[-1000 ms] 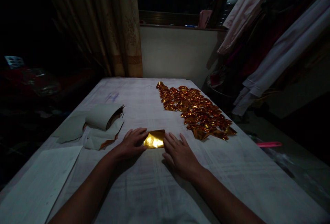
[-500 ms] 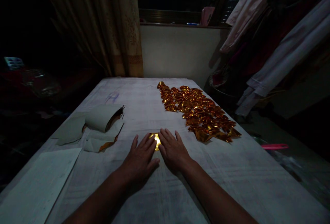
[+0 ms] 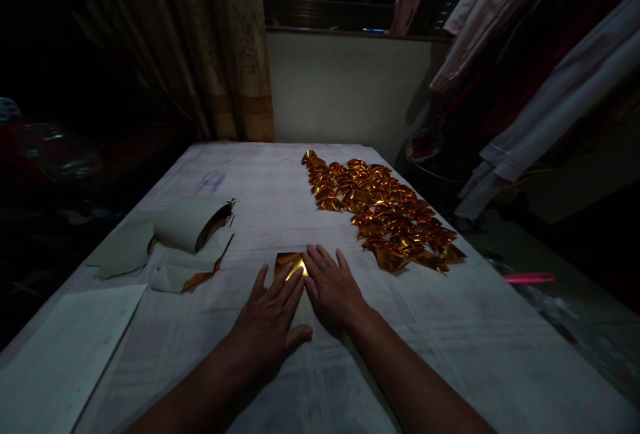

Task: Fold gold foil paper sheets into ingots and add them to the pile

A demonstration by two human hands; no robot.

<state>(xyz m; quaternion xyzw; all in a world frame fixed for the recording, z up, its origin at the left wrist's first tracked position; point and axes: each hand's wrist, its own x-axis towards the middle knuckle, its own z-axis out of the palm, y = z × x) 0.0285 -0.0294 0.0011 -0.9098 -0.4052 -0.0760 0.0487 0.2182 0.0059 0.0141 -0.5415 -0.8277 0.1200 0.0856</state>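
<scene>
A: ok so what's the deal with the gold bit in the middle?

B: It's a small piece of gold foil (image 3: 283,259), shiny as anything. Darker amber on the far left, then a hot, near-white glare toward the right. The far edge looks pretty straight. Near part's hidden under fingers, so I can't tell its full shape or how many layers it has.

A: Where's it sitting?

B: Flat on the pale checked cloth (image 3: 273,187), near side of the table, left of the big spread of crumply gold pieces (image 3: 383,211).

A: And the hands?

B: Both palm down. The left hand (image 3: 265,321) is opened out, little finger and thumb splayed off to the sides, the middle fingers lying over the near part of the foil. The right hand (image 3: 336,294) is stretched flat too, fingers mostly together apart from the little finger, tips at the foil's right edge. Neither is pinching or gripping anything. The 2 hands nearly meet there; can't tell if they actually touch.

A: Anything on the left?

B: Yeah, some curled grey-backed sheets (image 3: 183,221) with orange-gold peeking out at the edges, and nearer than those a flat white sheet (image 3: 70,354).
</scene>
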